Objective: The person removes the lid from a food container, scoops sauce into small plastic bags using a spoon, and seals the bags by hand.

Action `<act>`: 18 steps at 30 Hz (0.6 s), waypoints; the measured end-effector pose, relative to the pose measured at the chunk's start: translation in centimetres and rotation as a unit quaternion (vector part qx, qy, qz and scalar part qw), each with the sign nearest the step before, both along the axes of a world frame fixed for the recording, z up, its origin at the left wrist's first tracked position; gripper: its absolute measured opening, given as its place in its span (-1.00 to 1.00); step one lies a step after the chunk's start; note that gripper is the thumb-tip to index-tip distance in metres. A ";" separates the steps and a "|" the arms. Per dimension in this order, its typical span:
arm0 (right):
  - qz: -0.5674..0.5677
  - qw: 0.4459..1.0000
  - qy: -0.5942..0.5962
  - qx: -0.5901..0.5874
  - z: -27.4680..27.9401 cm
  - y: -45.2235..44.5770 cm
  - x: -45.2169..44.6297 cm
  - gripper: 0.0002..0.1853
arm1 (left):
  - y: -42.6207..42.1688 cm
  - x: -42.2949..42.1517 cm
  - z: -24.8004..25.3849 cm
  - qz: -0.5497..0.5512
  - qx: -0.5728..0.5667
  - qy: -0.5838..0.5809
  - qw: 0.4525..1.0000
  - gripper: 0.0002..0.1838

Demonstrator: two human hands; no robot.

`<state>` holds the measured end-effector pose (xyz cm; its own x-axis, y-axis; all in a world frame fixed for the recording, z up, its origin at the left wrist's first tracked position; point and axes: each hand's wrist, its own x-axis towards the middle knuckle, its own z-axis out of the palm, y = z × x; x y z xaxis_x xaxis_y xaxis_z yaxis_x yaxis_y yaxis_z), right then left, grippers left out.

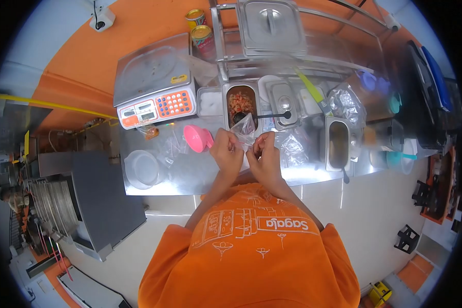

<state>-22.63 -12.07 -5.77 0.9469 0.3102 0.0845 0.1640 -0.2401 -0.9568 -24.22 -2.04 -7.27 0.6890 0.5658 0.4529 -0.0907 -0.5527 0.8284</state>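
Between my two hands hangs a small clear plastic bag [245, 126], its top edge pinched in my fingers. My left hand [227, 151] has its fingers closed on the left side of the bag. On the other side my right hand [265, 154] pinches the bag too. What the bag holds is hard to make out. Just beyond it stands a steel pan [225, 105] with chopped reddish food [241, 102] in it. A black-handled ladle [272, 116] rests with its bowl in that pan and its handle across a lidded steel pan [283, 97].
A pink cup [196, 138] and a clear plastic tub [141, 169] stand on the left of the steel table, below a digital scale [156, 108]. Loose plastic bags [294, 151] lie right of my hands. Further right is another steel pan [338, 143]. A steel rack [219, 46] rises behind.
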 end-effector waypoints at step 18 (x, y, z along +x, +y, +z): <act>0.018 0.998 0.032 -0.056 1.1 -2.1 3.8 -0.66 | 0.6 -0.6 1.9 -0.188 0.167 -0.033 0.967 -0.61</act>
<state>-18.85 -14.13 -4.69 0.9376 0.3475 -0.0125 0.1141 -0.3413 -0.9330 -24.85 -1.47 -5.34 0.7813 0.0947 0.6170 -0.3840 -0.7064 0.5946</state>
